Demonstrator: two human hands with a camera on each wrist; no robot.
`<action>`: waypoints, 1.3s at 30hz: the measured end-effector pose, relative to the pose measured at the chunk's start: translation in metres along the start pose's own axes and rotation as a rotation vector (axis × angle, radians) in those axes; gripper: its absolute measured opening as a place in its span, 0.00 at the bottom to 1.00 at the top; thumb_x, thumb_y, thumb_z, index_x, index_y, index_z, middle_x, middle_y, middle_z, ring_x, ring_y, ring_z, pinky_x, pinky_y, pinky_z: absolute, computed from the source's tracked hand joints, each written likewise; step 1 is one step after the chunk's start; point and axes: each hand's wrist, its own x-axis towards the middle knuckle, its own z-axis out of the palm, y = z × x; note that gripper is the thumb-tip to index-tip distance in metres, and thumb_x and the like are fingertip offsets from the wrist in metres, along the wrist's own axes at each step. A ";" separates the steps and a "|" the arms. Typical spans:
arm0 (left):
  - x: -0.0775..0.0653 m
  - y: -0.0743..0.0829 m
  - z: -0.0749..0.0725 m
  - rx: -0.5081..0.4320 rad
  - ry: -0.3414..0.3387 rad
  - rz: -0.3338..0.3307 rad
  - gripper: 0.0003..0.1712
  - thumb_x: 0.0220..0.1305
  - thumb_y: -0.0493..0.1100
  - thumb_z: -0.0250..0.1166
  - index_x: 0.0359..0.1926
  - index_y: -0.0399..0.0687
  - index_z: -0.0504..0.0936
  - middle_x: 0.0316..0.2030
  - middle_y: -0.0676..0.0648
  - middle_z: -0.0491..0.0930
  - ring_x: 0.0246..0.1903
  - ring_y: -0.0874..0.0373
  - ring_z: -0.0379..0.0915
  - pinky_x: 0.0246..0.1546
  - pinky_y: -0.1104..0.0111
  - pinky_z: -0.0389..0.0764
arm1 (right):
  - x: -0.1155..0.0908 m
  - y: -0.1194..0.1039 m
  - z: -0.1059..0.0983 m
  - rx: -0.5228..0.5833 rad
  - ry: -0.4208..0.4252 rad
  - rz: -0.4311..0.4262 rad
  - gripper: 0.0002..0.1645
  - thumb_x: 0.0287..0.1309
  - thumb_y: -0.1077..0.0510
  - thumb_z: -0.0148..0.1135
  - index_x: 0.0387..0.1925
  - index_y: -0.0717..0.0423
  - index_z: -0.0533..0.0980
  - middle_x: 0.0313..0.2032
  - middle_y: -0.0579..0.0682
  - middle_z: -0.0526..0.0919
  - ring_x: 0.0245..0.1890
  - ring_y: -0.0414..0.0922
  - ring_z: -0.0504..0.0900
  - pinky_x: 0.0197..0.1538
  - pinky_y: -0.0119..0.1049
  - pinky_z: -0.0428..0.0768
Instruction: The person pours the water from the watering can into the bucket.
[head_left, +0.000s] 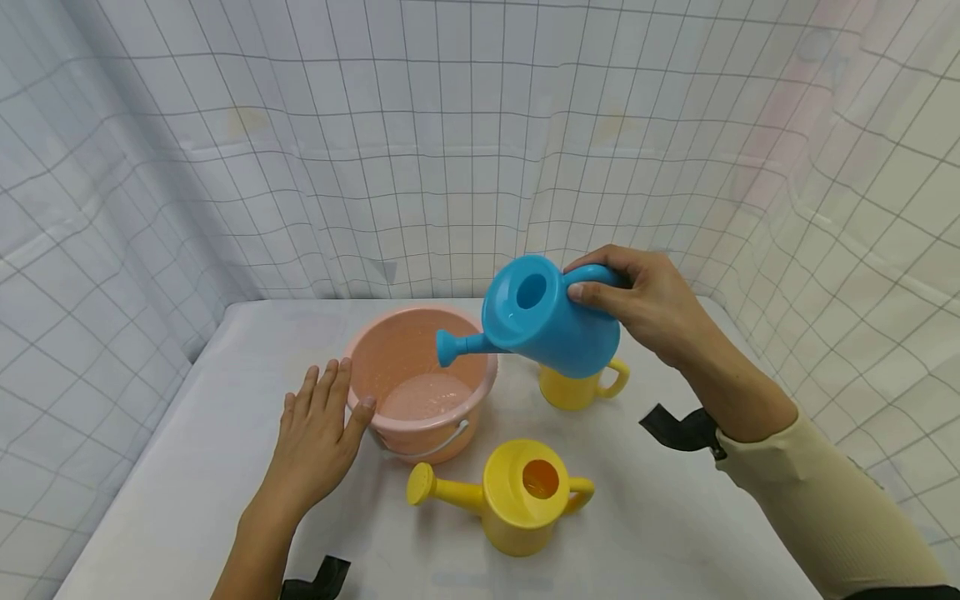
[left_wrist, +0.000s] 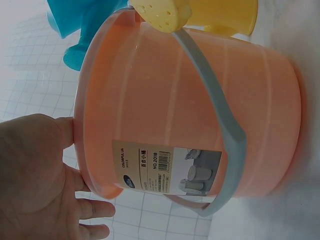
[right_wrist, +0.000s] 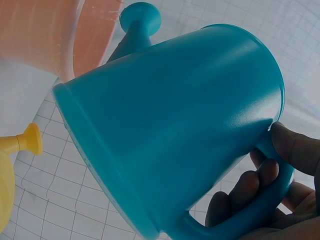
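Cans number three: one blue watering can (head_left: 551, 329), one yellow watering can (head_left: 517, 533) toward the front of the bench (head_left: 262, 400), and one rear yellow can (head_left: 570, 390), partly hidden behind the blue one, so that only its lower body and one handle show. Two hands are in view. The right hand (head_left: 641, 300) grasps the handle of the blue watering can, fingers wrapped round it, and holds it off the bench, tilted, its one spout aimed left and the rose over the opening of the one pink bucket (head_left: 397, 354). The left hand (head_left: 318, 433) grasps nothing; its fingers are extended and it touches the bucket's rim on the left side. That bucket stands upright on the bench, with one grey bail (left_wrist: 232, 137) hanging down its side, one printed label (left_wrist: 167, 167) on its wall, and a wet sheen inside. The yellow watering can stands upright near the bucket, its one spout pointing left. Two black straps (head_left: 678, 429) show, one by each wrist, and one beige sleeve (head_left: 832, 500) covers part of the right arm. White curtains (head_left: 465, 167) with grid lines hang behind the bench and at both sides.
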 end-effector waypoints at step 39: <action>-0.001 0.001 -0.001 0.006 -0.003 -0.002 0.42 0.71 0.64 0.38 0.75 0.47 0.39 0.74 0.35 0.42 0.74 0.37 0.28 0.66 0.35 0.35 | 0.000 -0.004 0.000 -0.011 0.001 0.023 0.19 0.59 0.50 0.62 0.50 0.53 0.77 0.52 0.53 0.80 0.55 0.53 0.76 0.61 0.60 0.70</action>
